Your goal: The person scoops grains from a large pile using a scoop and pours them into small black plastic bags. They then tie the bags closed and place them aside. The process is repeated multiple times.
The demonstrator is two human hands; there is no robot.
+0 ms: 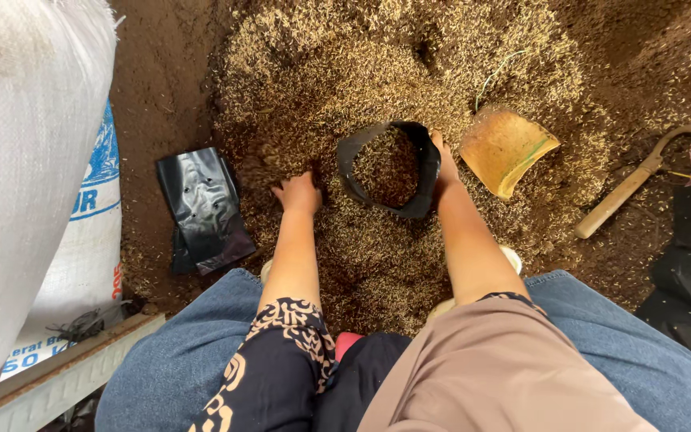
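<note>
Sitting in the middle of a heap of husks [377,72] is a small black plastic bag [388,170], its thin, floppy rim pulled into a rough oval and its inside filled nearly to the top with the same brown, husky mix. The bag stands upright with its mouth facing up toward the camera; the oval of the mouth runs longest from near-left to far-right.

The right hand [444,164] lies along the bag's right edge, fingers stretched out and pressed against the rim; whether the thumb hooks inside cannot be told. The left hand [298,192] is just left of the bag, not touching it, its fingers curled downward and dug into the loose husks, so what it grips, if anything, is hidden.

Right of the bag lies a curved yellow scoop [505,149], and farther right a sickle [633,186] with a wooden handle. A flat stack of empty black bags [201,208] rests to the left, near a white woven sack [29,160].
</note>
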